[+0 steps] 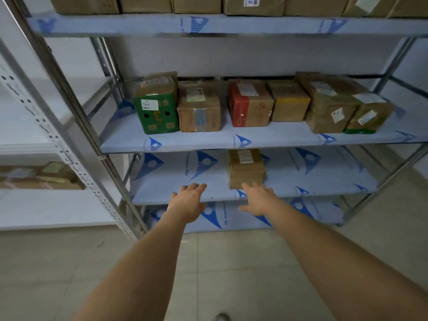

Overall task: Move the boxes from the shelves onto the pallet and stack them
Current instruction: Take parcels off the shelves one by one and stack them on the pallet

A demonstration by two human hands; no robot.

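Both arms reach toward the lower shelf [301, 181], where a lone brown box [246, 169] sits. The right hand [258, 200] hovers at its front edge, fingers spread, gripping nothing; the left hand [188, 202] is open too, well left of it. More boxes [250, 105] line the shelf above.

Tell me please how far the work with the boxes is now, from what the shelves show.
Done: cannot be judged, since the pallet is out of view. The lower shelf holds only one brown box. In hand: both hands reach for that box, open; the right hand is at its front edge, the left hand short of it. Left: six boxes on the middle shelf, among them the green box, plus the top row.
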